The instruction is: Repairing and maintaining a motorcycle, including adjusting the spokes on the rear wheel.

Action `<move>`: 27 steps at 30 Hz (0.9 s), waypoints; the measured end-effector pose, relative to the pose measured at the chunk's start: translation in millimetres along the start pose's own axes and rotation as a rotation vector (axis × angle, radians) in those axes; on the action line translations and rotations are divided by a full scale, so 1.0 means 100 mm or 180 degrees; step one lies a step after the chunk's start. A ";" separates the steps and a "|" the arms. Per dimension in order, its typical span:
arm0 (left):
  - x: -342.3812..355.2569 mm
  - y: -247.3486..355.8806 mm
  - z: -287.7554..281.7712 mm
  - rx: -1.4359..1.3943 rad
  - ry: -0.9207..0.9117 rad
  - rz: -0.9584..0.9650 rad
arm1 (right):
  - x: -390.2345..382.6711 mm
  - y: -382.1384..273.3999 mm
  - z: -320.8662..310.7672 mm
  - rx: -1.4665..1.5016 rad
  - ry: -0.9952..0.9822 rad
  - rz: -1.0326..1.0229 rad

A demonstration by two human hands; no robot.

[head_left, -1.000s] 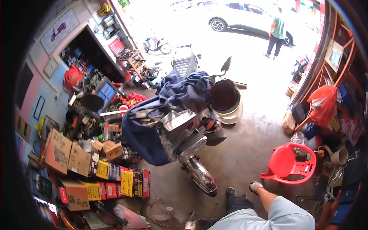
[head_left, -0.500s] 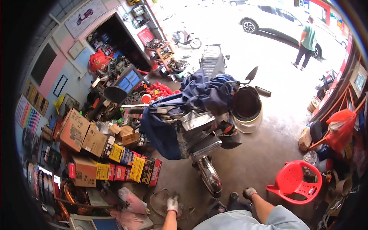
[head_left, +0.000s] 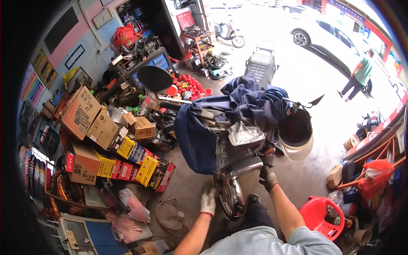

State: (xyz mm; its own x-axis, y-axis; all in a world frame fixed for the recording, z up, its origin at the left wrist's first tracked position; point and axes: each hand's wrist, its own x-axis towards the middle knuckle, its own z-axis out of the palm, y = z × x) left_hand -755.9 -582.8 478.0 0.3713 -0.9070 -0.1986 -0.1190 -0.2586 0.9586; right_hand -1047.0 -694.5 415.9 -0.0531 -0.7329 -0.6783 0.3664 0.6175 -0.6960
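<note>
A motorcycle stands front toward me, a dark blue cloth (head_left: 259, 97) draped over its handlebar and tank. Its chrome front fender (head_left: 232, 197) points at my feet. My left hand (head_left: 208, 202), in a whitish work glove, is beside the fender on its left, fingers stretched out and holding nothing visible. My right hand (head_left: 268, 179), in a dirtier grey glove, is raised to the right of the fender, close to dark parts below the headlight area. Its fingers are partly hidden, so any grip is unclear. A helmet (head_left: 296, 131) with a pale visor hangs from the right handlebar.
Cardboard boxes (head_left: 80, 111) and several yellow and red cartons (head_left: 147, 171) are stacked at left. A wire fan guard (head_left: 171, 216) lies on the floor near my left arm. A red plastic chair (head_left: 321, 219) stands at right. Outside, a person (head_left: 360, 74) walks near a white car (head_left: 327, 38).
My view has shifted, and I am closer to the motorcycle. Both hands have moved forward from low at my sides to either side of the front fender.
</note>
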 end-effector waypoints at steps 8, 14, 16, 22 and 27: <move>0.16 -0.59 0.78 -0.2985 0.0175 -0.1834 | 0.92 -0.16 0.40 0.1364 -0.1121 0.1079; 0.50 0.34 1.30 -0.2768 0.0002 -0.1492 | 1.04 -0.21 0.47 0.0556 -0.1334 0.1178; 0.59 0.17 1.34 -0.3086 0.0140 -0.1328 | 1.10 -0.11 0.45 0.0717 -0.1160 0.1226; 0.68 0.09 1.26 -0.4244 0.0415 -0.1692 | 1.15 -0.08 0.66 0.1085 -0.1221 0.1677; 0.89 0.53 1.13 -0.4581 0.0967 -0.2188 | 1.15 0.22 0.73 0.1105 -0.1296 0.1728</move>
State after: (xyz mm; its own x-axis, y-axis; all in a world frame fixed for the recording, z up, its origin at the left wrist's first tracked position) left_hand -833.5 -714.3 487.8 0.1669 -0.6171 -0.7690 0.9860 0.1008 0.1331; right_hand -976.7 -785.6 339.9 0.5401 -0.4411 -0.7168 0.5182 0.8454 -0.1298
